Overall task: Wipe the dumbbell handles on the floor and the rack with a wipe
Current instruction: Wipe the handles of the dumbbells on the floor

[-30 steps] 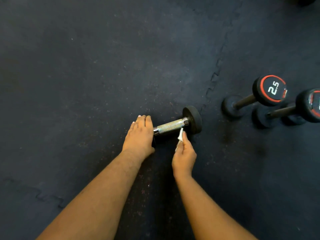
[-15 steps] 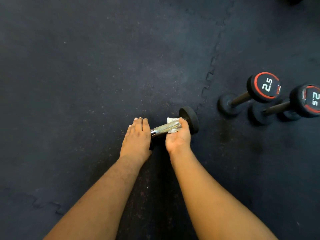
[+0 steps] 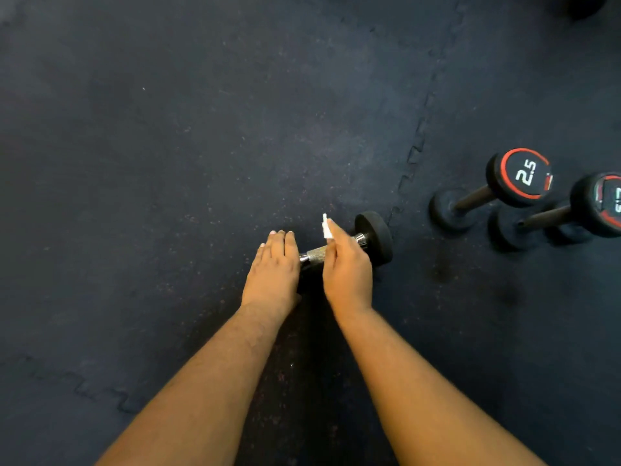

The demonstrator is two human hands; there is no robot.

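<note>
One head-worn camera looks steeply down, close above the floor point(image 3: 168, 163).

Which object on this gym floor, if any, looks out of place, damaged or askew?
Nothing stands out. The small black dumbbell with the knurled metal handle lies intact on the dark rubber floor mat; two black 2.5 dumbbells with red rings sit beside it, undamaged.

Open floor point(image 3: 168, 163) left; two dumbbells point(image 3: 487, 193) crowd right side.

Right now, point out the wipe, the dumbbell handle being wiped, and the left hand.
wipe point(image 3: 326, 227), head view, white edge above the fingers.
dumbbell handle point(image 3: 316, 253), head view, knurled metal middle.
left hand point(image 3: 274, 267), head view, back of the hand.
</note>
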